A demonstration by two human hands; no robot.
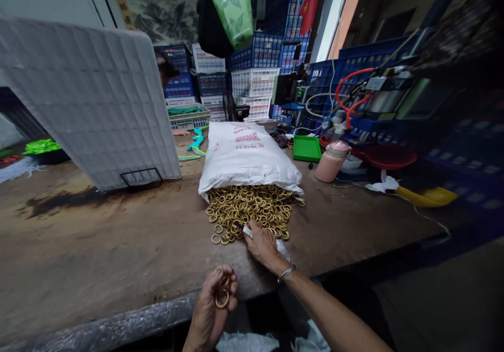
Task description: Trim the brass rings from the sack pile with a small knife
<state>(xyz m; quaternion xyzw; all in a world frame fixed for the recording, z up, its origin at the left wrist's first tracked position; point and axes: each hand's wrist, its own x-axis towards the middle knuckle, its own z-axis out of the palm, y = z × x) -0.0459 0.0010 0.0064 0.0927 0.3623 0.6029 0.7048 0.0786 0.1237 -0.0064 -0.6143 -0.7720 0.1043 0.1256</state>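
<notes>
In the left hand (210, 300), smooth golden rings (222, 307)

It curls around them; the right hand (263, 244) touches a ring pile (252, 208), its grip impossible to tell, a white dark-tipped piece (247, 232) there unclear; beyond, a crinkled white sack (248, 155), inside hidden, lies on the table (118, 257)

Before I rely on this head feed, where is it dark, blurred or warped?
Head view: blue crates at the far right sink into shadow and smear; the ribbed white panel at left looks stretched, likely by the wide lens; the gold-coloured rings show no harsh glare, the loose near ones readable singly.
</notes>
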